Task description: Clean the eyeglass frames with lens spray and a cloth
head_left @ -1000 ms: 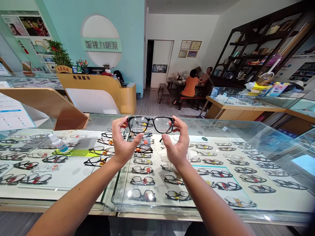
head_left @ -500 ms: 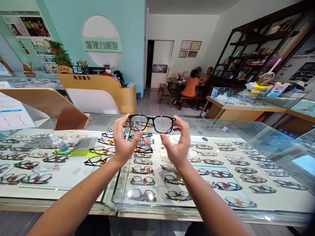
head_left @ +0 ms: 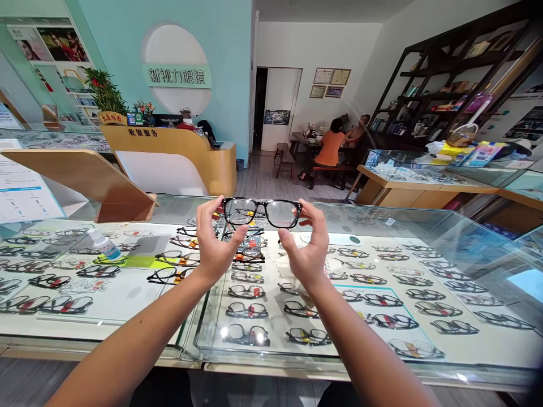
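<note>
A pair of black-framed glasses (head_left: 262, 212) is held up level in front of me, above a glass display counter (head_left: 424, 223). My left hand (head_left: 214, 243) pinches the frame's left end between thumb and fingers. My right hand (head_left: 307, 244) grips the right end the same way. Both lenses face me and look clear. Under the counter glass lie several rows of other spectacle frames (head_left: 246, 310).
A small white dropper bottle (head_left: 104, 245) lies on the counter at left, near a wooden stand (head_left: 89, 183). A yellow reception desk (head_left: 178, 155) stands behind. Two people sit at a table (head_left: 335, 148) at the back. Another glass counter (head_left: 428, 181) and dark shelves are at right.
The glasses and both hands have risen slightly and shifted a little to the right. My view has tilted a bit.
</note>
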`<state>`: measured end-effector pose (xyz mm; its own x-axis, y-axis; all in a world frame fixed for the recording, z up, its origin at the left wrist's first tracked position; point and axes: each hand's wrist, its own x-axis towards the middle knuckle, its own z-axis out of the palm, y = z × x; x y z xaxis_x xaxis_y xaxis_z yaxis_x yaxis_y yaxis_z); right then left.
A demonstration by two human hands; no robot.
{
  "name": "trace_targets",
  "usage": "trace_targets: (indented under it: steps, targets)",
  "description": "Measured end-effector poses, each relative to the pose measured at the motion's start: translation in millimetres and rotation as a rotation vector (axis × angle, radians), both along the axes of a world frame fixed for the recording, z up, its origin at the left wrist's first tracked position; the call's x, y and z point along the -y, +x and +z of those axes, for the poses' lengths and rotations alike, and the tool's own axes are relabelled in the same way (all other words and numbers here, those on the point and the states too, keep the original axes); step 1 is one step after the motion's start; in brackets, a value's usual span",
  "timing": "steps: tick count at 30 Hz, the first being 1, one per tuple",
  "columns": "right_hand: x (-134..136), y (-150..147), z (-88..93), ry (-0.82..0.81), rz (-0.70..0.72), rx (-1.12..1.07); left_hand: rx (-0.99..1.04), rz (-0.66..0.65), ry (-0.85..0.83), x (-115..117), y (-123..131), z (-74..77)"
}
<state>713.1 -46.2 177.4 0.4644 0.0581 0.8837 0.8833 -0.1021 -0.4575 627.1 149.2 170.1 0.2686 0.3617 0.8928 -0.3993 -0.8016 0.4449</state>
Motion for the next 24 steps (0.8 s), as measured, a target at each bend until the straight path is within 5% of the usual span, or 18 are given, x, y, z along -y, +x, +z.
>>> trace_targets:
  steps: [24]
  targets:
    - [-4.6,7.0,-11.5,-0.029,0.056,-0.084,0.112,0.038,0.119,-0.9,1.9,2.0]
